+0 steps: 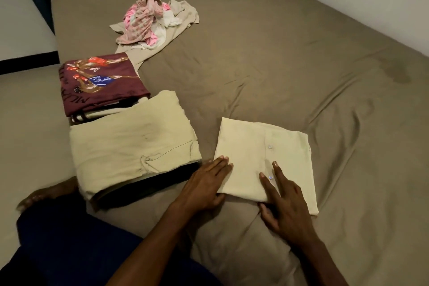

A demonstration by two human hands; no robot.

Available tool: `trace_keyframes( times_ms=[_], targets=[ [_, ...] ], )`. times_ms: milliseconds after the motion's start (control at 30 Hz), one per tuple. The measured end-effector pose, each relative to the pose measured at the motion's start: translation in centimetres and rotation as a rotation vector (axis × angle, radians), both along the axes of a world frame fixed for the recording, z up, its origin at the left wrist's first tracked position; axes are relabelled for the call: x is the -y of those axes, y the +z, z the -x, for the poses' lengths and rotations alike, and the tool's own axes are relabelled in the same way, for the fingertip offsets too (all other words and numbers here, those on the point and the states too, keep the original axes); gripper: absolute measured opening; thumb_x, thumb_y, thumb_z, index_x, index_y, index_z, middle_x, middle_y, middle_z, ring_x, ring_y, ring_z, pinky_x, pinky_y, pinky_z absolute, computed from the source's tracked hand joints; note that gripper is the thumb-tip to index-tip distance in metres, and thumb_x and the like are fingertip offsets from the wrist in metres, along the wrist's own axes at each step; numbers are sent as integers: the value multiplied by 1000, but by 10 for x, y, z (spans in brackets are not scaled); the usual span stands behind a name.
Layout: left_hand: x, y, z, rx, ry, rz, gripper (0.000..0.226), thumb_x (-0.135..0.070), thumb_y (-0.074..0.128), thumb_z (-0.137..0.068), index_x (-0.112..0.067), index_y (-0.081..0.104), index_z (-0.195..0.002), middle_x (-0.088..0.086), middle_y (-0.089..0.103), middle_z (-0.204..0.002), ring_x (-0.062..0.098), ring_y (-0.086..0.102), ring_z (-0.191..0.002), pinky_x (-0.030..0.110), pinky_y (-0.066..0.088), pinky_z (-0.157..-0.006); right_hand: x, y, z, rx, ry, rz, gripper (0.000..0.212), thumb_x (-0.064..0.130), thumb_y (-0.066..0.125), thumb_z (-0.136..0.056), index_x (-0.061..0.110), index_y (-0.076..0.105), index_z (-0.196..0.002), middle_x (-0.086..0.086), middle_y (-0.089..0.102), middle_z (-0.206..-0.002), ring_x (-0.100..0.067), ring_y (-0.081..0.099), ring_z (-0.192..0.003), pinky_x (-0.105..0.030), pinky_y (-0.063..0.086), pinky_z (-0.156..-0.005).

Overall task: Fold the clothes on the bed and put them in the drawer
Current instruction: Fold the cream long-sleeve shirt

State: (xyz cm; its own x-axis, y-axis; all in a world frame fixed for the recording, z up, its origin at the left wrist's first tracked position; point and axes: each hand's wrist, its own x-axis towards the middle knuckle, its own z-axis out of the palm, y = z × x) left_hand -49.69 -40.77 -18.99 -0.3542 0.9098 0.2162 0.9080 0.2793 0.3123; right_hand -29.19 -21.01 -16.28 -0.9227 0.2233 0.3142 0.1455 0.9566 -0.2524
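A cream button-front shirt (264, 158), folded into a smooth soft rectangle, lay on the taupe, lightly wrinkled sheet of the bed (290, 65), with the left hand (206, 187) resting flat on its near left corner, fingers straight and released, and the right hand (286, 204) spread over its near edge, fingers extended on top and the thumb tucked beneath the fabric. Just left of the shirt sat folded khaki trousers (132, 144) on darker cloth, and beyond them a folded maroon printed garment (102, 81). Farther from the shirt, toward the headboard, lay a crumpled heap of pink and beige clothes (153, 21).
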Motion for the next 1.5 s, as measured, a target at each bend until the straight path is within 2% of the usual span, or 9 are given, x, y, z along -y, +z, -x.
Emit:
trace_keyframes(
  times_ms=[167, 300, 400, 633, 833, 1033, 1167, 1333, 1500],
  targets=[
    [-6, 2, -9, 33, 70, -287, 45, -24, 65, -78, -10, 69, -120, 12, 71, -126, 27, 68, -118, 40, 60, -90, 11, -7, 13, 73, -127, -156, 85, 21, 87, -68, 13, 56, -147, -23, 49, -152, -42, 57, -128, -48, 54, -93],
    [-10, 19, -11, -17, 219, -447, 35, -19, 72, -78, -16, 74, -112, -1, 76, -108, 23, 73, -88, 35, 57, -71, 14, 26, 33, 118, -201, -157, 54, 19, 78, -64, 15, 74, -118, -10, 73, -109, -36, 70, -73, -36, 53, -55],
    [-30, 65, 0, -65, 320, -533, 26, -22, 69, -83, -20, 75, -109, -2, 76, -97, 25, 69, -78, 35, 46, -64, -1, 82, 53, -8, -240, 10, 44, 24, 61, -67, 22, 79, -108, -5, 78, -94, -34, 72, -76, -38, 55, -60],
    [-95, 224, 47, -22, 379, -695, 52, -52, 70, -91, -23, 58, -132, -9, 73, -107, 13, 71, -93, 22, 44, -68, -60, 203, 100, -69, -192, 1059, 21, -6, 66, -69, -1, 77, -86, -19, 72, -77, -27, 64, -65, -30, 49, -60],
    [-83, 218, 40, 51, 373, -749, 46, -52, 58, -100, -23, 53, -135, -10, 68, -124, 6, 63, -115, 28, 51, -88, -132, 140, 103, 175, -464, 1480, 52, 6, 76, -54, -6, 73, -104, -26, 73, -105, -40, 70, -97, -48, 57, -92],
    [-34, 87, 10, 169, 499, -450, 47, -54, 47, -102, -24, 56, -137, -5, 64, -132, 17, 61, -118, 35, 51, -94, -155, 48, 69, 241, -558, 265, 50, 37, 71, -93, 13, 61, -136, -14, 61, -139, -33, 61, -121, -44, 49, -96],
    [-14, 32, -27, 402, 538, -332, 45, -54, 52, -100, -25, 56, -136, -4, 68, -125, 13, 66, -108, 34, 55, -92, -138, 32, 69, 89, -379, 61, 60, 54, 43, -100, 17, 54, -146, -15, 47, -155, -35, 47, -137, -51, 42, -107],
    [-44, 26, -38, 810, 735, -304, 72, -77, 60, -83, -21, 64, -127, -5, 74, -102, 12, 71, -87, 40, 61, -81, -100, -18, 73, 273, -242, -60, 69, 64, 19, -104, 28, 29, -162, -11, 28, -168, -35, 31, -151, -54, 29, -118],
    [-77, 34, -38, 993, 814, -253, 65, -82, 66, -68, -26, 70, -99, -10, 72, -84, 12, 69, -76, 35, 57, -73, -102, -16, 75, 156, -279, 11, 66, 63, 31, -102, 31, 37, -158, -9, 31, -167, -31, 30, -151, -51, 25, -119]
  ],
)
